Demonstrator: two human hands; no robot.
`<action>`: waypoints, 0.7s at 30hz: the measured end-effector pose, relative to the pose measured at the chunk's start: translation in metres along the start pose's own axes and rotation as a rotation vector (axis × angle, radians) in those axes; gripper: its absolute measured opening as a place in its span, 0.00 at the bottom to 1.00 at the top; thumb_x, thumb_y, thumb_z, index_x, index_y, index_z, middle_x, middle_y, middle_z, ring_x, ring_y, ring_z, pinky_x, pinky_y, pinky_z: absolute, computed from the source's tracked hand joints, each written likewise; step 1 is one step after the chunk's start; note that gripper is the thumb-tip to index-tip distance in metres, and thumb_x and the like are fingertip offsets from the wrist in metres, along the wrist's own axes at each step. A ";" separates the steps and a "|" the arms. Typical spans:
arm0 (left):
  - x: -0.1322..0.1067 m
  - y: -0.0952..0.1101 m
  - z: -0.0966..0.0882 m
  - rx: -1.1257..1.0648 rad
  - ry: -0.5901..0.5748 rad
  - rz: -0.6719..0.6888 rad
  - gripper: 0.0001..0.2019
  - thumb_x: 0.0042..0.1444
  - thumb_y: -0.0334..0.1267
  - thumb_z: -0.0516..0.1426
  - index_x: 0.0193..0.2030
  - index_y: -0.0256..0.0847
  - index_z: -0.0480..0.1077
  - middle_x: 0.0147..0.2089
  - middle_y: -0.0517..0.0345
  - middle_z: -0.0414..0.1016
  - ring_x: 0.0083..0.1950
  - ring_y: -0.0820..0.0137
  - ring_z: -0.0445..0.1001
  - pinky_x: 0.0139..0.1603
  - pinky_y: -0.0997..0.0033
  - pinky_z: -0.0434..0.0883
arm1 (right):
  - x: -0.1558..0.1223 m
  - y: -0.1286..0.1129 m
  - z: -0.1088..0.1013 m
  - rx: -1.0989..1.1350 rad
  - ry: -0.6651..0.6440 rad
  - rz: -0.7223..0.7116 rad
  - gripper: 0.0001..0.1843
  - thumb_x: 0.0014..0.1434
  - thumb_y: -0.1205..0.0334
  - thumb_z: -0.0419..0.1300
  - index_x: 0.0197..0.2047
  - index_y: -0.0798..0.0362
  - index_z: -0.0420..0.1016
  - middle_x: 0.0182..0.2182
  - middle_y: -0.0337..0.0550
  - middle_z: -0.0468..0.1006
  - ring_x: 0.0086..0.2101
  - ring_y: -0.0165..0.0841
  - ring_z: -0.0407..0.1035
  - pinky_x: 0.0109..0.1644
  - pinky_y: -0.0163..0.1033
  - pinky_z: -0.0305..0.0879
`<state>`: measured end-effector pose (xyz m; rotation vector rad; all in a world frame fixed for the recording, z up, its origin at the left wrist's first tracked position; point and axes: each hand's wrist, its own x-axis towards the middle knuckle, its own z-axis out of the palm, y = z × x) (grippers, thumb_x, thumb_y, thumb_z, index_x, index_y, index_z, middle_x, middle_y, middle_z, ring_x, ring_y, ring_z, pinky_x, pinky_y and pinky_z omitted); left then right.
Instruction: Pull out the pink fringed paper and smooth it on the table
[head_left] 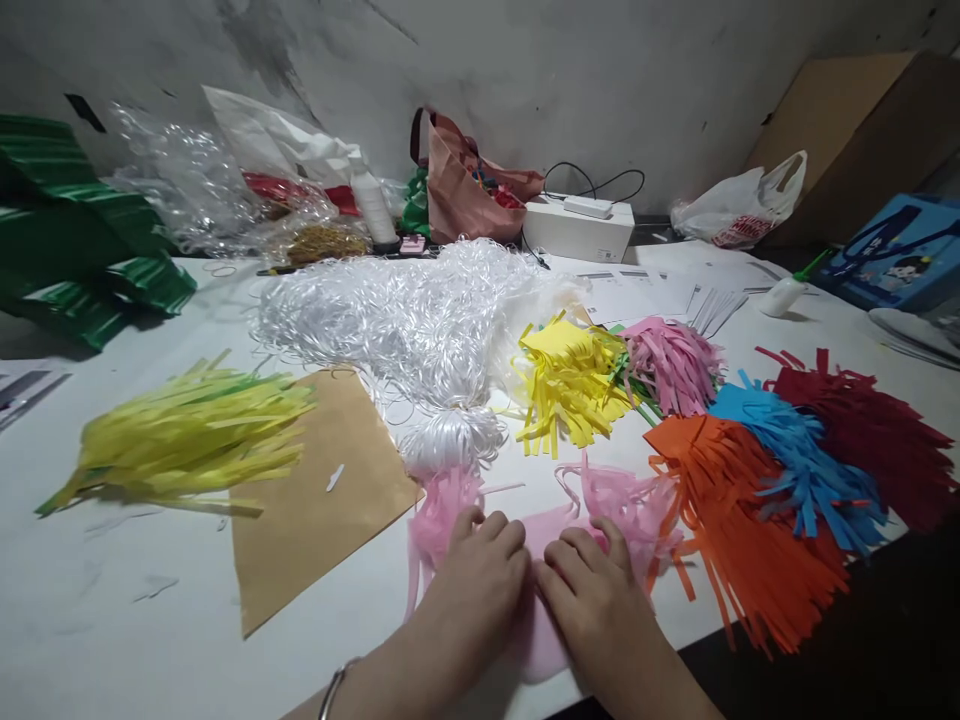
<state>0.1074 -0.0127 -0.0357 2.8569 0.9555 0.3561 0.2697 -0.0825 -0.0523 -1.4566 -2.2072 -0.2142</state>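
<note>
Pink fringed tissue paper (550,525) lies at the table's front edge, its cut strips spreading out on both sides. My left hand (484,575) is curled over its left part, fingers bent and closed on the sheet. Close beside it, my right hand (592,580) grips the right part the same way. The fingertips are partly hidden in the paper. Just beyond my hands sits a bundle of shiny white string (450,435). Orange fringed paper (750,520) lies to the right of my right hand.
Brown paper (322,500) and a yellow-green fringed bunch (195,430) lie on the left. Yellow (574,380), pink (671,365), blue (802,460) and dark red (862,430) fringes lie on the right. A glue bottle (784,297), white box (577,230) and pink bag (469,190) stand farther back.
</note>
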 end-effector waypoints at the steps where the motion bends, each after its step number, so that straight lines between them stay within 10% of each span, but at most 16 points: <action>1: 0.000 -0.002 -0.002 -0.015 0.002 -0.023 0.09 0.55 0.25 0.62 0.27 0.39 0.72 0.32 0.58 0.74 0.35 0.65 0.67 0.44 0.57 0.62 | 0.001 0.000 0.002 -0.023 -0.002 -0.023 0.12 0.63 0.77 0.51 0.38 0.54 0.72 0.32 0.42 0.75 0.40 0.39 0.66 0.64 0.53 0.44; 10: -0.034 0.014 0.013 -0.027 0.067 0.312 0.12 0.65 0.31 0.54 0.54 0.38 0.71 0.50 0.50 0.79 0.50 0.61 0.72 0.52 0.61 0.69 | 0.028 0.024 -0.018 0.043 0.181 0.097 0.16 0.72 0.69 0.46 0.37 0.53 0.72 0.32 0.41 0.76 0.37 0.36 0.68 0.59 0.53 0.51; 15: -0.042 0.008 0.017 0.125 0.008 0.082 0.25 0.61 0.35 0.57 0.65 0.38 0.65 0.61 0.44 0.76 0.58 0.50 0.73 0.57 0.49 0.69 | 0.030 0.084 -0.060 -0.221 0.472 0.288 0.09 0.70 0.63 0.56 0.37 0.53 0.74 0.33 0.44 0.79 0.36 0.37 0.72 0.53 0.51 0.58; 21: -0.040 -0.001 0.007 0.011 -0.122 -0.104 0.29 0.58 0.41 0.61 0.65 0.37 0.65 0.63 0.38 0.74 0.61 0.44 0.72 0.55 0.45 0.73 | -0.033 0.172 -0.143 -0.517 0.748 0.492 0.13 0.65 0.54 0.62 0.35 0.54 0.80 0.30 0.50 0.80 0.32 0.40 0.74 0.37 0.46 0.67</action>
